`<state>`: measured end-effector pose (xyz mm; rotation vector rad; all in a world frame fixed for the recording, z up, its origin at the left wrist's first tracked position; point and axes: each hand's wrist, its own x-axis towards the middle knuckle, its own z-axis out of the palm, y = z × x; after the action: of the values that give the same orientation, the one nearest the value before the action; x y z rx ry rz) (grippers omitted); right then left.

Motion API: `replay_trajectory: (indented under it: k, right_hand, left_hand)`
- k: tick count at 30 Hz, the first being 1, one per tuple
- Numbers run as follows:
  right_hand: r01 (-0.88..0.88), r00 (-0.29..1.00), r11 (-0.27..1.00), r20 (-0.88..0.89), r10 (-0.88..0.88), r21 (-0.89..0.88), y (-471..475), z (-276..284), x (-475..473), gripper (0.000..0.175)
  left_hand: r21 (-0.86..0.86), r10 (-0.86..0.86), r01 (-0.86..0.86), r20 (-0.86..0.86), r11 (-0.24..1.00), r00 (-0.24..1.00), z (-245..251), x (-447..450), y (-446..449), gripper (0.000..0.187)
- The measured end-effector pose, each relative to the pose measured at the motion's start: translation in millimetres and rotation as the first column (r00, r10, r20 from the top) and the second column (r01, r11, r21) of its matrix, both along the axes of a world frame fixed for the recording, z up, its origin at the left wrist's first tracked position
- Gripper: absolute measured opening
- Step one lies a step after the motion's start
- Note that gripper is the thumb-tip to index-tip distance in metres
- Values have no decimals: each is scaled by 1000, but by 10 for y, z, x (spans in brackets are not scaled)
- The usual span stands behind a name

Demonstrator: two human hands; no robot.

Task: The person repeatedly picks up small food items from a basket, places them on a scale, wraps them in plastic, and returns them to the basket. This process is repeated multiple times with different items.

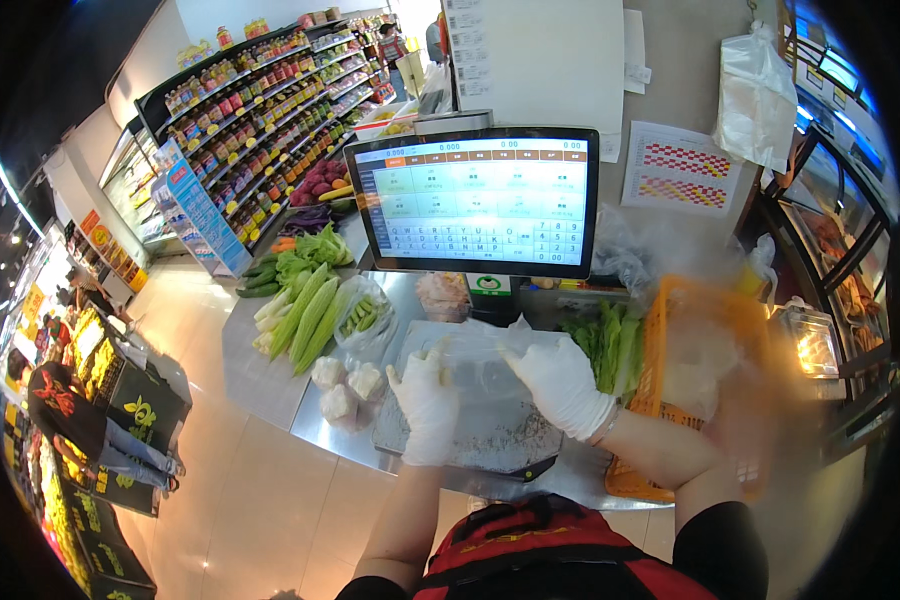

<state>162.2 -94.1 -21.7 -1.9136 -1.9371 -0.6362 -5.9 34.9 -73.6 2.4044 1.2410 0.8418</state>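
My left hand (425,397), in a white glove, is over the left part of a metal weighing scale (487,427). My right hand (559,382), gloved too, is over the scale's right part. Between my fingers stretches a clear plastic bag (487,341), pinched at both sides. Behind the scale stands a touchscreen monitor (472,202) that is lit. Left of the scale lie ridged green gourds (311,311), a plastic bag of green pods (361,315) and several white wrapped bundles (341,386). Leafy green stalks (607,341) lie right of the scale.
An orange plastic basket (649,360) stands at the right, partly blurred. Cucumbers (259,277) and lettuce (319,247) lie at the counter's far left. Plastic bags (757,97) hang on the wall. Stocked shelves (262,112) stand beyond; a person (82,420) bends over a produce stand at left.
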Motion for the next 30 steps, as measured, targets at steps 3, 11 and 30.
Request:
replay_trajectory:
  k: [3,11,30]
  right_hand:
    - [28,993,1000,-117,-26,15,15,-43,89,58]
    - [102,985,971,-112,-128,-215,-276,416,-162,78]
    - [-150,391,984,-920,-27,-93,-1400,372,1536,31]
  left_hand:
    - [-2,-77,77,13,997,997,450,-156,-197,72]
    - [-152,-222,238,113,959,968,1008,-493,-437,87]
    - [-161,-361,330,-242,930,900,811,-282,-412,88]
